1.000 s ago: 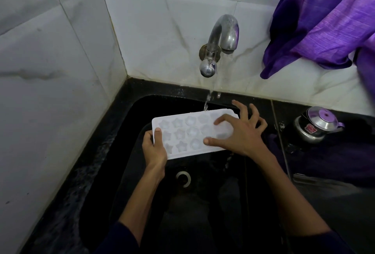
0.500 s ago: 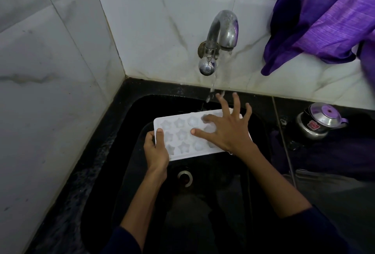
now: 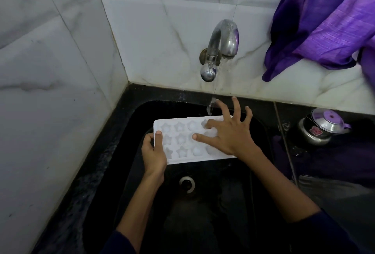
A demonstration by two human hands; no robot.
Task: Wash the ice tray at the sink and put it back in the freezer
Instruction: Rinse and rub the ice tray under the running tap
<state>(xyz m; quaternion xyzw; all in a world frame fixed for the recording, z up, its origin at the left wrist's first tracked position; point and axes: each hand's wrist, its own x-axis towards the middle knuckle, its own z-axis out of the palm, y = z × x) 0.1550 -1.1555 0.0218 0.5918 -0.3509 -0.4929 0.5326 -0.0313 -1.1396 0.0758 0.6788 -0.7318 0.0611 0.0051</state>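
A white ice tray [image 3: 180, 142] with star and round moulds is held flat over the black sink [image 3: 129, 131], below the running steel tap [image 3: 221, 50]. My left hand [image 3: 153, 154] grips the tray's left end, thumb on top. Over the tray's right half lies my right hand [image 3: 227, 134], fingers spread, thumb and forefinger pressing on the moulds. Water falls past my right fingertips onto the tray's far edge. The right hand hides the tray's right end.
The sink drain [image 3: 187, 184] lies below the tray. A small steel kettle with a purple knob [image 3: 322, 127] stands on the dark counter at right. A purple cloth [image 3: 324, 20] hangs over the tiled wall at upper right. White tiled walls close off the left and back.
My right hand has slid leftward across the tray's moulds and spread its fingers. The left hand keeps its hold on the left end. Water keeps running.
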